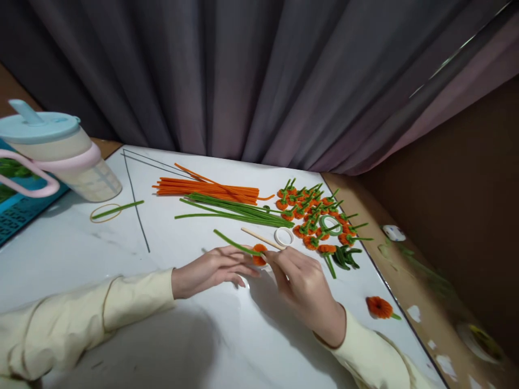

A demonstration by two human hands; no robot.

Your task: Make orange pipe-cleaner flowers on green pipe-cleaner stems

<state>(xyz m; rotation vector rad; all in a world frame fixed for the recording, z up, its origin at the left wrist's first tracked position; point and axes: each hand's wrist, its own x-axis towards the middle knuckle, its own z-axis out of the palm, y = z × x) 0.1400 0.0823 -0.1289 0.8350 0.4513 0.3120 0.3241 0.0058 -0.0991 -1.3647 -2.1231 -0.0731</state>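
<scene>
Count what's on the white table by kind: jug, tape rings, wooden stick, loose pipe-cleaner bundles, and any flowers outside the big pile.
Jug: 1
Tape rings, white and green: 2
Wooden stick: 1
Pipe-cleaner bundles, orange and green: 2
Lone flower by the edge: 1
Held flower, at the left hand and right hand: 1
Total: 8

Two bare hands, left hand (211, 270), right hand (304, 283), long cream sleeves (81, 319) with snug cuffs
</scene>
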